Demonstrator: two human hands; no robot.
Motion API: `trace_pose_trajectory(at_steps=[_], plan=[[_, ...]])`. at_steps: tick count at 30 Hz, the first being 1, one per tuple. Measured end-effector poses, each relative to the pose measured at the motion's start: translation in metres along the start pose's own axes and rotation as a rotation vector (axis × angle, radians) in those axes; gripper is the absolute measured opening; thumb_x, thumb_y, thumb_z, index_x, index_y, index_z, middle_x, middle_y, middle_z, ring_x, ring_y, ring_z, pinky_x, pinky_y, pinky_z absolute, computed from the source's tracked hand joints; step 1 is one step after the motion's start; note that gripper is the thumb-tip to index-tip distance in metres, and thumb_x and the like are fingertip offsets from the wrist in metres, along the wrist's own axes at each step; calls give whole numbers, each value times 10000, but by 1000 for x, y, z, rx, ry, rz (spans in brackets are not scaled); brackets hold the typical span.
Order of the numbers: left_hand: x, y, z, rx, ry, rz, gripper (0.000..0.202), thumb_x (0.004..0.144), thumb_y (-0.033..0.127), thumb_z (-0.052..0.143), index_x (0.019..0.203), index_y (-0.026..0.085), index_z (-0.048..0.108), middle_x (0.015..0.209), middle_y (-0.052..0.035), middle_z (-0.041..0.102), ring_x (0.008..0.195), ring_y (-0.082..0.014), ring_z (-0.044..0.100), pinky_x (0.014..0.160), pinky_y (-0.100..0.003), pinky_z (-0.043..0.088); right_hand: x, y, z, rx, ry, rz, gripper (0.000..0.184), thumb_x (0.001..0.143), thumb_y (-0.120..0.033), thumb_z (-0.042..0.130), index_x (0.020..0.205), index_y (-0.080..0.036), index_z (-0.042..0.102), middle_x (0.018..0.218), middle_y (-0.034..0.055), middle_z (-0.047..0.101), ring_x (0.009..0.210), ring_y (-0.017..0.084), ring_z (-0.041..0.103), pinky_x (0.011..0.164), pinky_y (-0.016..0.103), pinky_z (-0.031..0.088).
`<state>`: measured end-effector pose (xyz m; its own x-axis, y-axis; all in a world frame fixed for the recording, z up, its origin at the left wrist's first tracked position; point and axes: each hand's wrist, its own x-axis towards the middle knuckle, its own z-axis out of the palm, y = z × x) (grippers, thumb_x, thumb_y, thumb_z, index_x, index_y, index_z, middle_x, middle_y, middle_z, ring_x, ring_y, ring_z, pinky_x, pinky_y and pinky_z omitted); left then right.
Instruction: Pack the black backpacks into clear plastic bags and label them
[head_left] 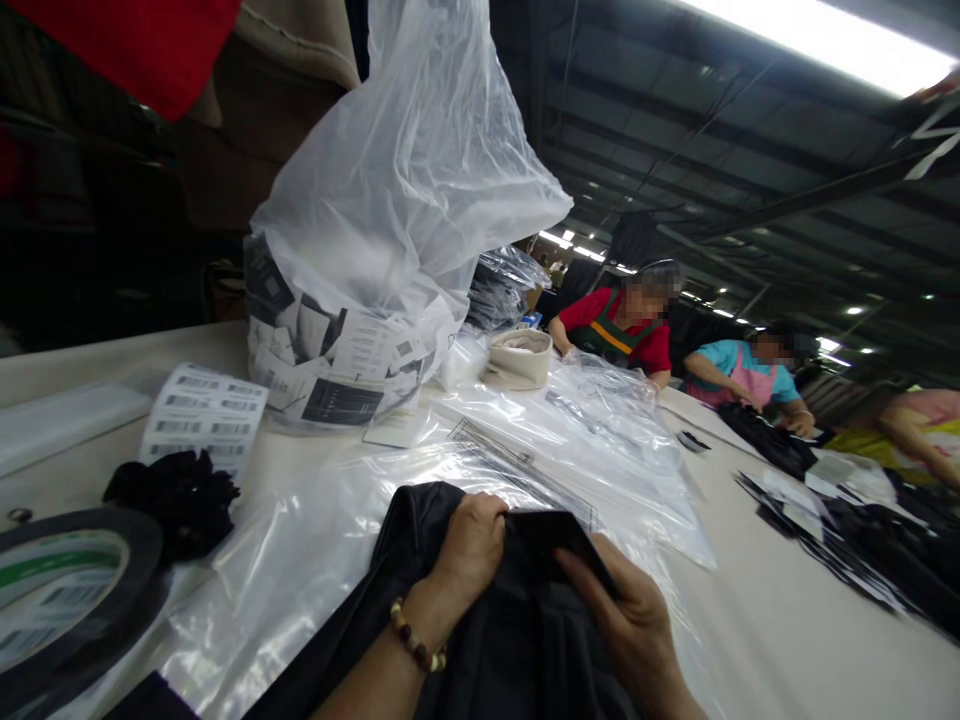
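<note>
A black garment (517, 640) lies bunched in front of me on clear plastic bags. My left hand (471, 540), with a beaded bracelet at its wrist, is closed on the garment's upper edge. My right hand (630, 610) grips a flat, dark, card-like piece (559, 535) between thumb and fingers, over the garment. The far edge of this piece reaches the fingertips of my left hand. Whether it is attached to the garment I cannot tell. Flat clear plastic bags (300, 560) spread beneath and beyond the garment.
A large clear bag full of printed tags (352, 350) stands at the back left. Nearer are a barcode label sheet (206, 410), a black fabric bundle (176, 500) and a tape roll (142, 570). A beige pouch (519, 358) sits farther back. Co-workers (622, 325) work along the right side.
</note>
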<state>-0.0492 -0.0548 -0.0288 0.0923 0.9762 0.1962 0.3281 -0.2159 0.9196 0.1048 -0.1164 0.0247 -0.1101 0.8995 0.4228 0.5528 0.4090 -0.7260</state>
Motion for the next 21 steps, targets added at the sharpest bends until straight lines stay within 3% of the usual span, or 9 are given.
trace_pose_trajectory(at_steps=[2, 4, 9, 13, 18, 21], plan=[[3, -1, -3, -34, -15, -14, 295, 654, 53, 436, 684, 209, 685, 743, -45, 683, 756, -199, 606, 771, -310, 436, -14, 3, 3, -2, -63, -21, 163, 823, -328, 557, 822, -239, 694, 784, 24, 659, 712, 174, 615, 648, 238, 502], [5, -2, -5, -54, -15, -23, 298, 654, 69, 441, 694, 217, 697, 755, -45, 698, 766, -203, 620, 770, -309, 439, -26, 5, 8, 39, -39, 49, 166, 809, -351, 574, 831, -239, 695, 782, 24, 654, 713, 178, 614, 644, 240, 505], [5, -4, -3, -102, -3, -29, 319, 654, 89, 454, 778, 221, 716, 817, -41, 713, 839, -210, 629, 826, -318, 443, -41, 0, 21, 232, 255, 540, 295, 707, -483, 661, 772, -195, 678, 566, -21, 548, 519, 136, 509, 462, 219, 425], [5, -4, -4, -143, -32, 10, 381, 651, 89, 474, 920, 228, 706, 971, -39, 695, 954, -201, 604, 903, -312, 421, -43, -4, 29, 240, 214, 381, 266, 682, -450, 683, 709, -186, 675, 620, -16, 551, 572, 124, 488, 538, 217, 418], [7, -2, -7, -159, -127, 46, 237, 636, 108, 504, 768, 197, 681, 818, -21, 648, 820, -168, 580, 801, -278, 432, -49, -4, 32, 290, 241, 407, 247, 696, -425, 678, 779, -193, 697, 690, -12, 607, 652, 137, 535, 600, 211, 430], [8, -2, -8, -296, -126, -33, 106, 597, 131, 541, 668, 177, 605, 680, 11, 592, 700, -145, 543, 693, -254, 419, -49, -5, 32, 321, 245, 333, 210, 693, -381, 694, 807, -206, 706, 863, 13, 654, 829, 178, 576, 750, 233, 442]])
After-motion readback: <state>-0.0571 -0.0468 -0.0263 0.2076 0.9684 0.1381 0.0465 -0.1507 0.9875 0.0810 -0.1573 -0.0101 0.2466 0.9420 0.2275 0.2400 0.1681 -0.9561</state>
